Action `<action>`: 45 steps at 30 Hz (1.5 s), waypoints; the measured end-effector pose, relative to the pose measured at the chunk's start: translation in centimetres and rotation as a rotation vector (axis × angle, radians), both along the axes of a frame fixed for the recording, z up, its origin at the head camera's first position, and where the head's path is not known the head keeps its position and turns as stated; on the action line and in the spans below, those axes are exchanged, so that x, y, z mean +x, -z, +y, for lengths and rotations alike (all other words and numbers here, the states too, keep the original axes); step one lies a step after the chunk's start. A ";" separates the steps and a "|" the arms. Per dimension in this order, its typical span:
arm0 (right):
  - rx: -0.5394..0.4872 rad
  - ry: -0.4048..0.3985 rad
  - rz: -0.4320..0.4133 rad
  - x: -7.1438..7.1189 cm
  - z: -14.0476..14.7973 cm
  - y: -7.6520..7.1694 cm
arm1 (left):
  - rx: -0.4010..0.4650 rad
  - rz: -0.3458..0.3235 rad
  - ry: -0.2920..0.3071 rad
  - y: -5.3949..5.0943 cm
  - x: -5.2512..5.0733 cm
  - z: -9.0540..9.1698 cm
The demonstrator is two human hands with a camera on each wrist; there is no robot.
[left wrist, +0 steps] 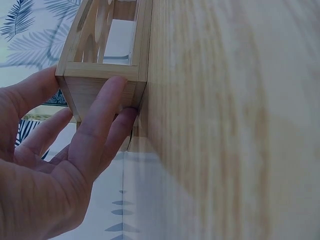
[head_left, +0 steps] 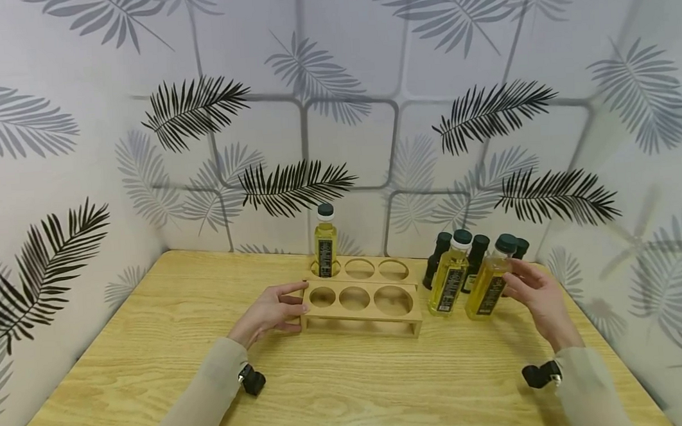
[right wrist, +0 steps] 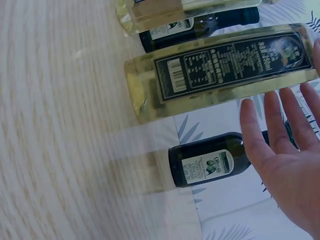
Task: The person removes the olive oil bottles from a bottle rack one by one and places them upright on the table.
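Note:
At the left end of a wooden bottle rack (head_left: 347, 330), my left hand (head_left: 273, 313) touches the end panel. In the left wrist view one finger lies at the rack's upper corner, with other extended fingers (left wrist: 107, 105) against the panel. One clear bottle of yellow oil (head_left: 325, 246) stands in the rack's back-left hole. My right hand (head_left: 539, 296) is at the right side of another clear oil bottle (head_left: 486, 289) with a dark green cap. Its fingers (right wrist: 274, 122) are extended beside the bottle; contact near the neck is partly out of frame.
Another clear oil bottle (head_left: 449, 281) stands between the rack and the right-hand bottle. Several dark bottles stand behind, including one with a white label (right wrist: 207, 166). The wooden table (head_left: 350, 380) meets a leaf-patterned wall (head_left: 355, 148).

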State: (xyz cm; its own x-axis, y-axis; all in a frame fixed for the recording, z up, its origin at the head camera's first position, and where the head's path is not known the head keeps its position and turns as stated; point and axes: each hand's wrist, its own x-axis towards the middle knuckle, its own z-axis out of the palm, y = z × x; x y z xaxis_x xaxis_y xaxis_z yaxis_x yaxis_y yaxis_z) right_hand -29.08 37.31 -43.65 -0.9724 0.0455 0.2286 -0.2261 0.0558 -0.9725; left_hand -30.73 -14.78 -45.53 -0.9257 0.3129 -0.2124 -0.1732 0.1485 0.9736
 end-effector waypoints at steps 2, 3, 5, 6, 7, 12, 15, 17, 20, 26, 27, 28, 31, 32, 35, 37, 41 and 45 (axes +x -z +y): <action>-0.105 0.030 0.048 0.2 -0.3 -0.3 | 0.003 0.001 0.002 0.0 0.0 -0.1; -0.139 0.050 0.064 0.2 -0.5 -0.5 | 0.004 0.002 0.003 -0.1 0.0 -0.1; -0.193 0.094 0.078 0.4 -0.8 -0.9 | 0.002 0.003 0.003 -0.2 -0.1 -0.1; -0.210 0.117 0.078 0.5 -0.9 -1.1 | -0.002 0.004 0.001 -0.2 -0.1 -0.1; -0.220 0.144 0.077 0.6 -1.0 -1.2 | -0.006 0.006 0.004 -0.3 -0.1 0.0; -0.226 0.272 0.064 1.1 -1.4 -2.2 | -0.014 0.011 0.007 -0.5 -0.4 0.4; -0.186 0.297 0.069 1.4 -2.1 -2.7 | -0.012 0.007 -0.004 -0.3 -0.5 0.5; -0.148 0.289 0.078 1.6 -2.6 -2.9 | -0.015 0.008 -0.009 -0.3 -0.4 0.5; -0.085 0.259 0.106 1.9 -3.5 -3.0 | -0.011 0.007 -0.015 -0.3 -0.3 0.5; 0.022 0.175 0.116 2.4 -5.4 -2.8 | -0.005 0.011 -0.018 -0.1 0.1 0.4; 0.040 0.161 0.108 2.4 -5.8 -2.8 | -0.006 0.011 -0.019 0.0 0.2 0.4; 0.059 0.145 0.102 2.4 -6.1 -2.7 | -0.007 0.010 -0.023 0.1 0.2 0.4; 0.109 0.103 0.086 2.4 -7.3 -2.5 | -0.007 0.012 -0.025 0.3 0.3 0.3; 0.125 0.086 0.080 2.4 -7.8 -2.4 | -0.006 0.013 -0.028 0.3 0.3 0.3; 0.159 0.020 0.057 2.5 -9.3 -2.0 | -0.004 0.017 -0.028 0.4 0.3 0.2; 0.189 -0.017 0.044 2.5 -10.3 -1.7 | -0.002 0.021 -0.026 0.3 0.2 0.2; 0.203 -0.055 0.035 2.2 -11.9 -1.4 | 0.002 0.019 -0.024 0.3 0.1 0.2; 0.193 -0.083 0.033 1.6 -13.0 -1.5 | -0.001 0.015 -0.022 0.2 -0.1 0.1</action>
State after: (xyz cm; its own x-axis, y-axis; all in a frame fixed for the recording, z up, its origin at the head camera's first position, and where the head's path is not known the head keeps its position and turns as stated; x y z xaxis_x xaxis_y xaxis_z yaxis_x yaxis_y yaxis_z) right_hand -27.45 24.36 -42.18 -0.9628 -0.0820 0.2574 -0.2694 0.2197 -0.9376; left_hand -30.88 -14.71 -45.72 -0.9354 0.2927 -0.1984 -0.1615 0.1456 0.9761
